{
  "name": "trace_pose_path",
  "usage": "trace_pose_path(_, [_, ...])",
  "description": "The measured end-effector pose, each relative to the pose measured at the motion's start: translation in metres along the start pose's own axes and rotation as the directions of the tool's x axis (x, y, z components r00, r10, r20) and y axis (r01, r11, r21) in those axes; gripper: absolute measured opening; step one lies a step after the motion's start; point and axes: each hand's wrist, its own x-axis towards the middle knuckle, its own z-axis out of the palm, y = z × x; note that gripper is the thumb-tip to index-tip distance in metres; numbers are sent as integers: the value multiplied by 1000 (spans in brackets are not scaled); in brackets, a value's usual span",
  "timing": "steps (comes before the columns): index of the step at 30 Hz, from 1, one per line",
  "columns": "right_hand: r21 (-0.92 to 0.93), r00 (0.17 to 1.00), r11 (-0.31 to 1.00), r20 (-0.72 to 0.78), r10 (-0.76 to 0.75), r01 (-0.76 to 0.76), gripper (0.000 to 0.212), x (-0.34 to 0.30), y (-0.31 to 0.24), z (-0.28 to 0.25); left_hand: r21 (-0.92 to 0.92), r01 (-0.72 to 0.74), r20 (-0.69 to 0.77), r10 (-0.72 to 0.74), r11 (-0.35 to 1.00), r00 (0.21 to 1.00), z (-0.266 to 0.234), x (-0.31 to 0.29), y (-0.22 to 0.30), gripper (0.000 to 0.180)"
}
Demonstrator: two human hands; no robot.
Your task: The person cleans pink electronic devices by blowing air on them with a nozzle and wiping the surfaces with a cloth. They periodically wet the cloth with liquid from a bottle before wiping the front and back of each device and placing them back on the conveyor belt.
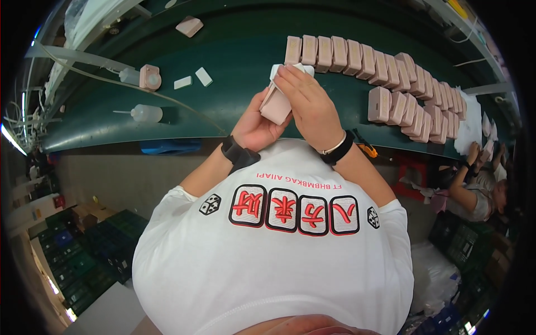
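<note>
My left hand is wrapped round a small pale pink plastic box, held tilted above the front part of the green table. Over the top of that box lies my right hand, fingers together, pressing a white cloth-like piece against it. The right fingers hide most of the white piece and the upper side of the box. Just beyond and to the right begins a long row of similar pink boxes, standing on edge side by side.
Left on the green table are two white rectangular pieces, a nozzle bottle, another pink unit and a thin cable. One pink box lies far back. An orange-handled tool is at the front edge. A co-worker works at far right.
</note>
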Motion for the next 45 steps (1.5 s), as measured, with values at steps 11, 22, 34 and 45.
trace_pose_path(11, [-34,997,998,42,-58,60,38,3,-4,-3,-56,-107,20,109,993,994,15,-15,-5,43])
trace_pose_path(22, [125,976,981,142,-167,150,40,-19,-11,-11,-67,-152,-40,150,986,988,11,-24,-19,41])
trace_pose_path(34, [559,768,531,411,491,-637,22,-36,35,64,-64,-303,-235,281,951,931,-27,-80,-26,45])
trace_pose_path(45, [534,304,-193,702,644,-823,20,1,102,212,57,-423,-194,426,904,884,-59,-185,86,54])
